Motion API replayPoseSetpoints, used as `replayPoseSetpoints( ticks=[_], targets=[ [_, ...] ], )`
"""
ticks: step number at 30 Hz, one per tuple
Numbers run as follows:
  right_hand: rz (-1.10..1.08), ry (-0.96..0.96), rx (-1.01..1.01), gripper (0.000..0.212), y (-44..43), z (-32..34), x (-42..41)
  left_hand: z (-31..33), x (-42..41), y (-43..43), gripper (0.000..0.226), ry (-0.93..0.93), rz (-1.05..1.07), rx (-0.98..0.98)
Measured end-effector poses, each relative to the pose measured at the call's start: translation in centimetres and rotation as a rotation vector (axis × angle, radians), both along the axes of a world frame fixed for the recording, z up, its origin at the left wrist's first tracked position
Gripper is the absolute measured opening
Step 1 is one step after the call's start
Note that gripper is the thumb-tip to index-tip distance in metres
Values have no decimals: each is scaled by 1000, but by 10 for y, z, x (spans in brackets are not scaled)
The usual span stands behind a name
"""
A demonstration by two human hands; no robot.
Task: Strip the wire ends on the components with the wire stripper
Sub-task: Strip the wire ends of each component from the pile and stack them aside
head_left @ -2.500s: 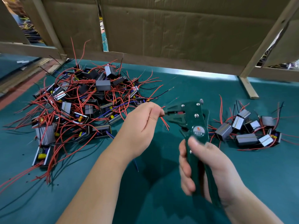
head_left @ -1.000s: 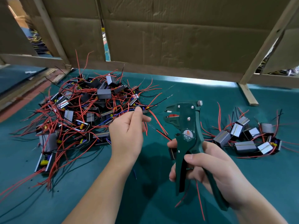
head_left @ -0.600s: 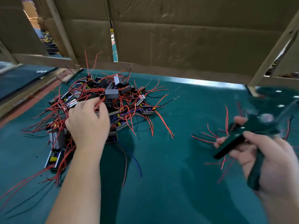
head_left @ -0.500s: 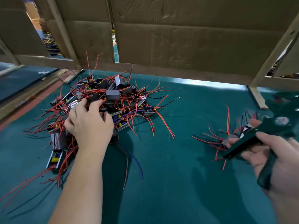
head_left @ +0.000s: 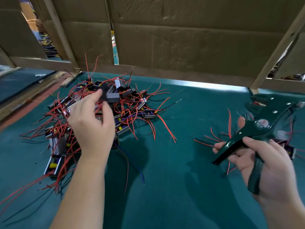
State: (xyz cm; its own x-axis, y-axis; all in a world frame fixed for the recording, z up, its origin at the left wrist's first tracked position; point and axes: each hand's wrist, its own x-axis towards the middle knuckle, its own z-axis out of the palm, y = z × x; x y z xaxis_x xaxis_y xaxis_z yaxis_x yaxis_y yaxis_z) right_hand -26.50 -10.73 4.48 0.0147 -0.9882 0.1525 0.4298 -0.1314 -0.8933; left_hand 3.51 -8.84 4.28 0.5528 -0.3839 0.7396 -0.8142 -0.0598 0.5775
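Head view: the left hand (head_left: 92, 124) reaches over the pile of red-wired components (head_left: 132, 109) on the green table (head_left: 173, 179), its forefinger touching one dark component (head_left: 112, 97); blur hides any grasp. To the right, the right hand (head_left: 267, 162) clasps the wire stripper (head_left: 262, 128).

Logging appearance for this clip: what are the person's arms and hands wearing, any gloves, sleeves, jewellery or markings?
The left grip is a bare hand: no glove, ring or marking shows. The right grip is likewise bare. The left forearm and right forearm are uncovered down to the frame edge; no sleeve, watch or band is in view.
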Motion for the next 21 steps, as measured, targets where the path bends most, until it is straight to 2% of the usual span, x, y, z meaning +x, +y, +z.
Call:
replayPoseSetpoints(
  ticks=[3,6,8,11,14,16,18,19,21],
  targets=[
    [46,20,-1,26,2,1,3,1,-19,-1,31,-147,-334,-129],
    [80,11,0,36,3,1,5,-2,-41,-5,26,86,-616,-53],
    [102,9,6,33,4,-2,6,-6,-45,-6,24,284,-754,31],
    [121,0,8,22,5,-3,7,-10,-37,-8,29,466,-848,128],
    [139,-8,23,20,4,-2,7,-7,-36,-7,30,586,-920,126],
    [152,-36,37,18,5,-2,6,-4,-33,-5,24,645,-929,117],
    [153,-64,40,22,6,-1,7,0,-27,0,21,591,-867,149],
    [151,-72,40,23,6,-1,7,0,-23,2,25,487,-767,201],
    [146,-76,46,21,7,0,9,-4,-15,2,41,151,-348,409]
  ],
)
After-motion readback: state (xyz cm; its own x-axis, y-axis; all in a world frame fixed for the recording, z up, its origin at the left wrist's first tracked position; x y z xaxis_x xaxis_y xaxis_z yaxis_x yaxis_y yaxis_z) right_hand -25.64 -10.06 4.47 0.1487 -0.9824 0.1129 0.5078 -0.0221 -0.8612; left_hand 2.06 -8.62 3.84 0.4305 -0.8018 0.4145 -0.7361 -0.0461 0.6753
